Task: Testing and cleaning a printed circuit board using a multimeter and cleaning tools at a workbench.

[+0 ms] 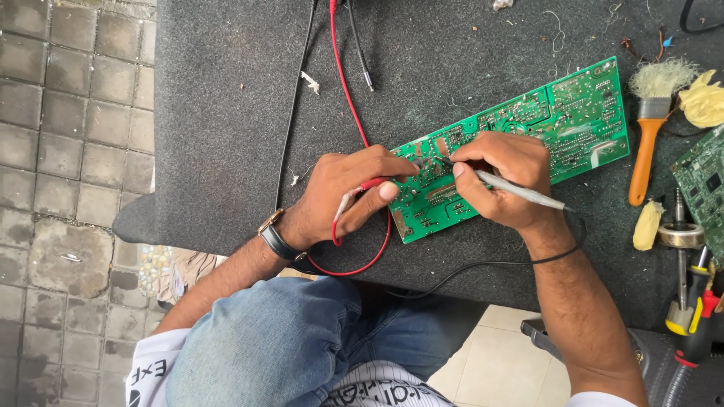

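A long green circuit board (573,113) lies solder side up on a dark grey felt-covered table (226,113). My left hand (343,188) grips a red test probe (369,185) with its tip pressed to the board's near left end; a watch sits on that wrist. My right hand (501,177) pinches a grey pen-shaped probe (520,190) like a pencil, its tip touching the board right beside the red one. A red lead (343,68) and a black lead (490,264) trail away from the probes.
An orange-handled brush (648,128), yellow rags (701,98), a second green board (701,181), a solder roll (681,235) and a red-and-yellow screwdriver (697,316) crowd the right edge. Loose black cables (298,83) run across the table's middle. Paving stones (68,151) lie to the left.
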